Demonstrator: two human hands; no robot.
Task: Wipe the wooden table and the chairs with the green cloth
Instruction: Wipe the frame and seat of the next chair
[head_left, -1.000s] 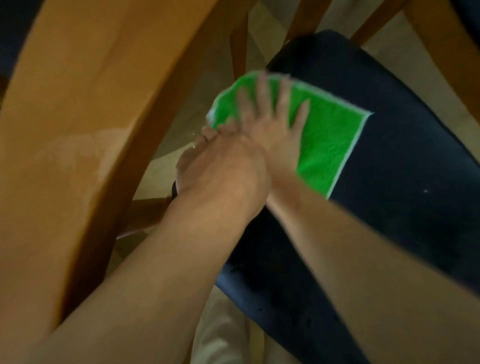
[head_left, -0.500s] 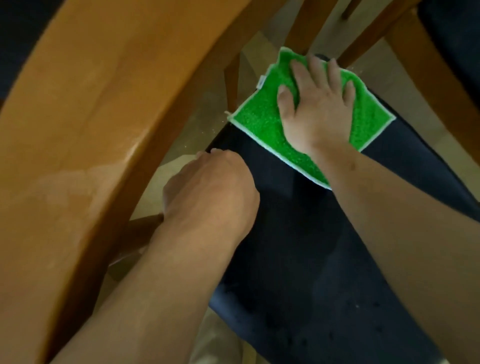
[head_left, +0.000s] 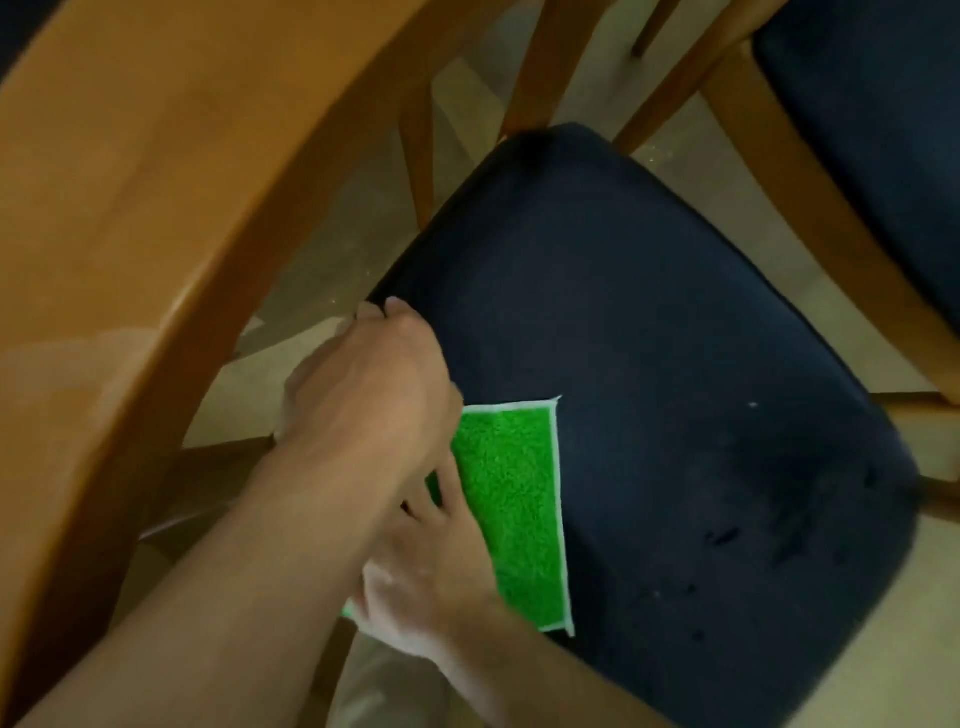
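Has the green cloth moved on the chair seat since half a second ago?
Yes. The green cloth went from the far corner of the navy chair seat back to its near edge, under the right hand, towards the person.

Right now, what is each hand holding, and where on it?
The left hand grips the chair seat at its left edge. The right hand presses on the green cloth near its left side; whether it grips the cloth cannot be told.
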